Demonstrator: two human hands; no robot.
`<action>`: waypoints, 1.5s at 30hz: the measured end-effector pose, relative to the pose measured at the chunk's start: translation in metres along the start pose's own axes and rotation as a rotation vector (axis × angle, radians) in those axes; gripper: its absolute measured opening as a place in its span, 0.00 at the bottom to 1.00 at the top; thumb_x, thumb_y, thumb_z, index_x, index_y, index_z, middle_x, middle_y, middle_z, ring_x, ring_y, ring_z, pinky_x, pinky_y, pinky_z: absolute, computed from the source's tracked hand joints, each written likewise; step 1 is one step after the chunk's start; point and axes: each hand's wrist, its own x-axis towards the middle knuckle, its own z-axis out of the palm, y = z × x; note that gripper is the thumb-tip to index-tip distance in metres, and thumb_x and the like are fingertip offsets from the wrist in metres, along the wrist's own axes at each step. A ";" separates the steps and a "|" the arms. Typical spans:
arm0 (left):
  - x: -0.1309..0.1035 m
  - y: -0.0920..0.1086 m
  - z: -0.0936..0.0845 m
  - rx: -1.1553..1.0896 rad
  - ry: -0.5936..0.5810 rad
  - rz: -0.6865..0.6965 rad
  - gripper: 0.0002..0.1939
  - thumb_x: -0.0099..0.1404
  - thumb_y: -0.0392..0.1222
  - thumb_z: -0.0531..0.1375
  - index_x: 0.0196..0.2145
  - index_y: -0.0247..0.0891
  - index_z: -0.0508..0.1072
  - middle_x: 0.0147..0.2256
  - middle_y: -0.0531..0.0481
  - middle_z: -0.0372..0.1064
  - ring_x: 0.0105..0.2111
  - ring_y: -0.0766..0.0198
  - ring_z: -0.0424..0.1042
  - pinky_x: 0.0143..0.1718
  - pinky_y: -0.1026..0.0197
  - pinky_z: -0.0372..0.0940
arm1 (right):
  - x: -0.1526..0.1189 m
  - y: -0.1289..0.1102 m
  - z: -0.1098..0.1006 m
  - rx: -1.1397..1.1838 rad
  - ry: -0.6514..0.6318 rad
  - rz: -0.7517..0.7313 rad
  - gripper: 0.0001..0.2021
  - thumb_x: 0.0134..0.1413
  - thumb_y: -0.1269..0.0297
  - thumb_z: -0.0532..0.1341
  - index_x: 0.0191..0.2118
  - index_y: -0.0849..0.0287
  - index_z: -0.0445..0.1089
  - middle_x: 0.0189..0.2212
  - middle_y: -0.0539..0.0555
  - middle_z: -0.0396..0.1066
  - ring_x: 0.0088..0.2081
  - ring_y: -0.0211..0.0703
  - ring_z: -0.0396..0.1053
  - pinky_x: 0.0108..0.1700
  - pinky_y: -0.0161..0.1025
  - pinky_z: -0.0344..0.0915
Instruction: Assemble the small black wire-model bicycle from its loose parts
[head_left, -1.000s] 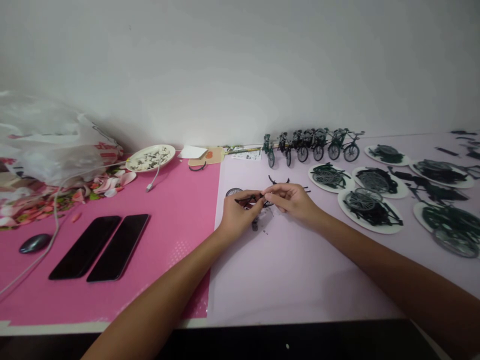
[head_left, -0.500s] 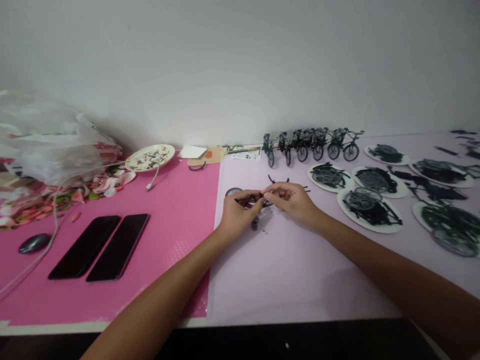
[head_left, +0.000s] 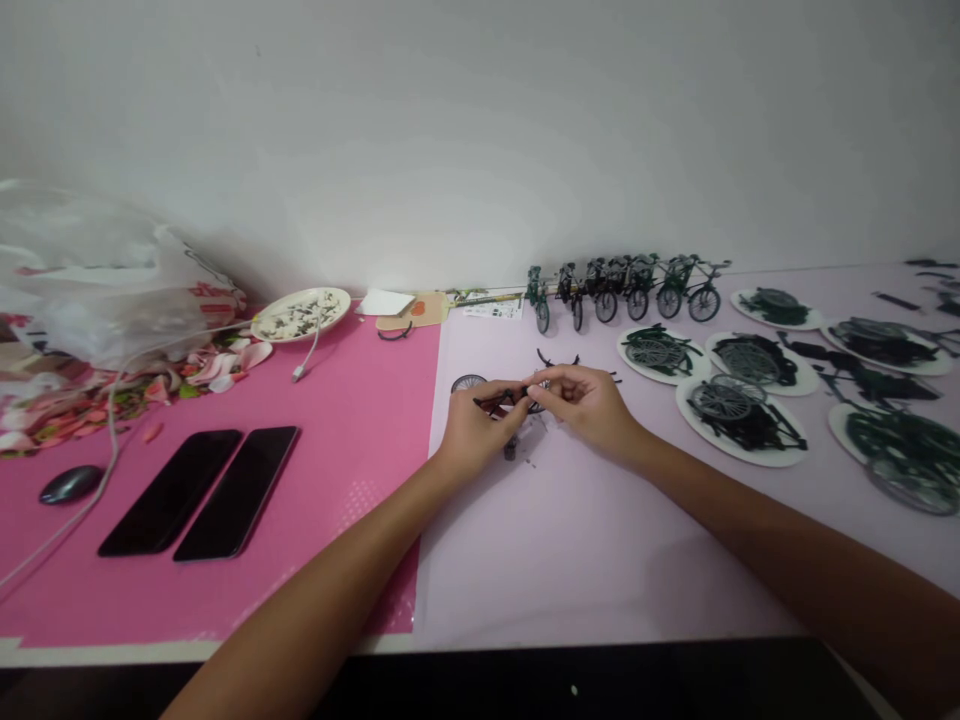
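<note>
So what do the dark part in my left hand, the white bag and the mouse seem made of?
Dark part in your left hand: perhaps plastic, uniformly dark, though metal is possible.
White bag: thin, slightly shiny plastic film, crinkled and partly see-through.
Mouse: likely hard plastic, glossy, with highlights on its curved top.

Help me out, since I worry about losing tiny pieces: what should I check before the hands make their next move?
1. Dark thin part held by the left hand: ok, it is between the fingers.
2. Right hand has a grip: cannot tell; its fingertips are close to the left hand's and hide what they pinch.
3. Part's end properly joined: cannot tell, fingers cover it.
4. Tiny loose bits out of the way: not ok, they lie just below the hands.
5. Phones clear of the hands: ok, they lie off to the left.
6. Toy bicycles upright: ok, standing in a row near the wall.
</note>
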 end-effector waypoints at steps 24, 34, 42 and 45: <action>0.003 0.011 0.002 -0.151 0.106 -0.154 0.12 0.55 0.48 0.74 0.34 0.37 0.84 0.32 0.46 0.79 0.28 0.61 0.75 0.30 0.59 0.73 | -0.001 0.014 0.002 -0.244 0.226 -0.174 0.17 0.61 0.45 0.67 0.36 0.55 0.78 0.21 0.49 0.64 0.24 0.40 0.60 0.28 0.39 0.59; 0.010 0.008 -0.002 -0.257 0.192 -0.266 0.18 0.49 0.50 0.77 0.33 0.35 0.82 0.27 0.48 0.77 0.28 0.60 0.75 0.30 0.58 0.73 | 0.001 0.019 0.001 -0.212 0.116 -0.144 0.16 0.61 0.46 0.67 0.41 0.54 0.76 0.22 0.48 0.65 0.23 0.39 0.60 0.28 0.38 0.58; 0.011 0.006 -0.002 -0.288 0.202 -0.300 0.18 0.49 0.48 0.77 0.34 0.35 0.83 0.30 0.47 0.78 0.30 0.61 0.76 0.34 0.58 0.74 | 0.000 0.021 0.001 -0.169 0.062 -0.146 0.12 0.64 0.51 0.65 0.44 0.55 0.74 0.22 0.46 0.64 0.23 0.38 0.60 0.27 0.37 0.57; 0.011 0.006 -0.001 -0.287 0.211 -0.300 0.18 0.49 0.47 0.77 0.33 0.35 0.82 0.30 0.47 0.78 0.30 0.61 0.76 0.33 0.58 0.74 | 0.000 0.023 0.001 -0.181 0.068 -0.145 0.12 0.64 0.51 0.64 0.42 0.55 0.74 0.22 0.46 0.63 0.23 0.39 0.60 0.28 0.37 0.58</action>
